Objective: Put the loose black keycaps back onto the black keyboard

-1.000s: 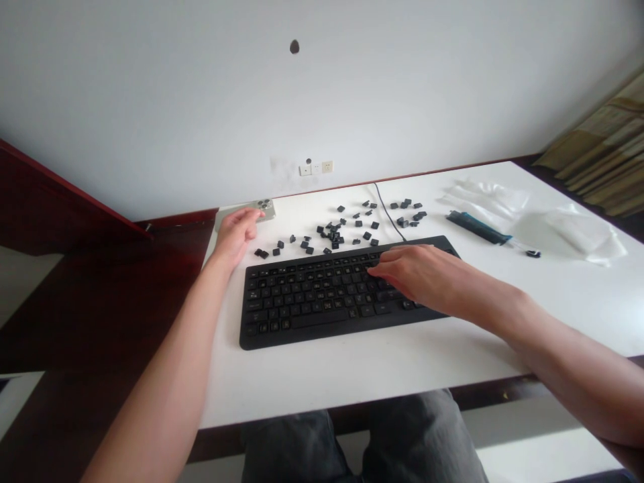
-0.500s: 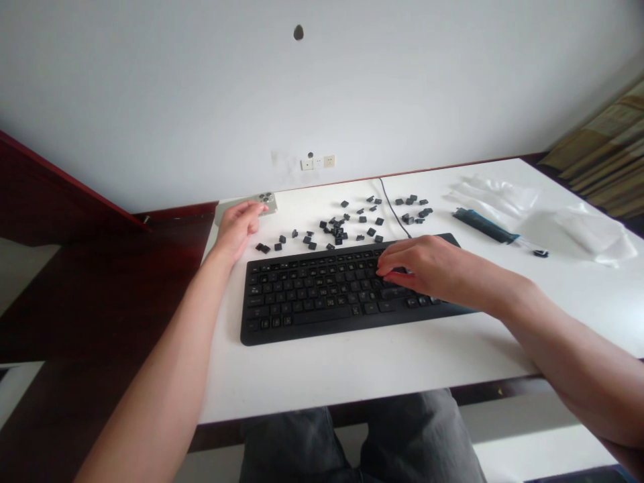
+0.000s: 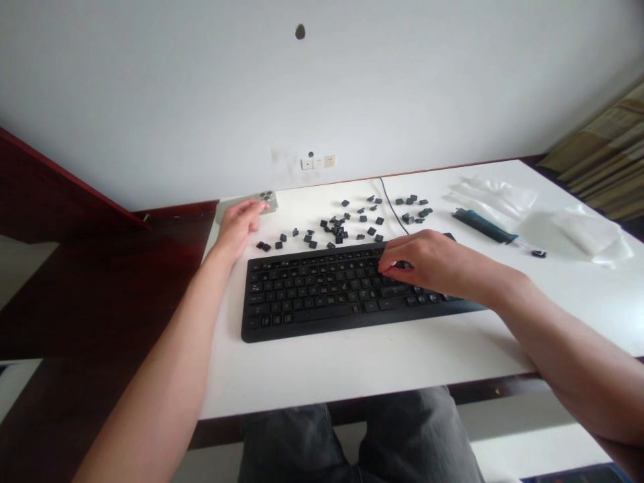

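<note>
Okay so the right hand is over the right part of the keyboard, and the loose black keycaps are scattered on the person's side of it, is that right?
Not quite: the head view shows the loose black keycaps on the far side of the keyboard, toward the wall. The right hand is indeed over the keyboard's right part.

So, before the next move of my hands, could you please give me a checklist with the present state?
1. Keyboard lying flat on the white table: ok.
2. Right hand at the keyboard: ok, over its right part.
3. Something pinched in the right grip: cannot tell, the fingers hide it.
4. Left hand apart from the keyboard: ok, beside the phone.
5. Loose keycaps gathered together: not ok, scattered behind the keyboard.
</note>
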Tool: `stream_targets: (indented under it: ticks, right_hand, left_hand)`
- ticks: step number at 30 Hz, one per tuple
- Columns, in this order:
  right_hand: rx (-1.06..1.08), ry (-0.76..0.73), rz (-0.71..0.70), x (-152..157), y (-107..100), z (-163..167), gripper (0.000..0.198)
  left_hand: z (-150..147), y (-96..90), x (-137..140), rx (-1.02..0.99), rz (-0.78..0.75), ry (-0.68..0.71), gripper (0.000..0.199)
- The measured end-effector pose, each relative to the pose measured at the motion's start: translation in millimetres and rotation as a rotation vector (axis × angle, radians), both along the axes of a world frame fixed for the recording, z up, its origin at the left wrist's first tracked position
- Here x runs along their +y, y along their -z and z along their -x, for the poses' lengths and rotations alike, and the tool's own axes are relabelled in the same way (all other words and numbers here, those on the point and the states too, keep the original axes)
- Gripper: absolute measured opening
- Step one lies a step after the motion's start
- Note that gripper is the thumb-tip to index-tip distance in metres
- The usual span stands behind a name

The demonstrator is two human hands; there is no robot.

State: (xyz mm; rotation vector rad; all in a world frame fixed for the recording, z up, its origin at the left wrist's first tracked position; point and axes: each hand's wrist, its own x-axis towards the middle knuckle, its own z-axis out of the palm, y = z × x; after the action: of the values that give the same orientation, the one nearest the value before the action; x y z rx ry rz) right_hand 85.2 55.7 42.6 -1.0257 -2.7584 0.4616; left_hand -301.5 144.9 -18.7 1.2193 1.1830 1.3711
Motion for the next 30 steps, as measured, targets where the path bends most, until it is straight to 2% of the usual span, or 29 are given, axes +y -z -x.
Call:
stream_targets:
  ticks: [7, 18, 25, 30]
  right_hand:
    - [-0.013, 0.059, -0.046, -6, 2, 2, 0.022]
    - [0.000, 0.043, -0.011, -4, -4, 1, 0.020]
    - [-0.026, 0.036, -0.016, -6, 1, 0, 0.019]
    - [0.000, -0.013, -0.090, -12, -1, 4, 0.027]
  left_hand:
    - [1, 1.7, 2, 0.002, -0.003, 0.004, 0.016]
    - [0, 0.4, 0, 0.004, -0.009, 0.004, 0.019]
    - [0, 1.0, 1, 0.003, -0.018, 0.004, 0.024]
    - [0, 1.2, 1, 0.018, -0.014, -0.001, 0.025]
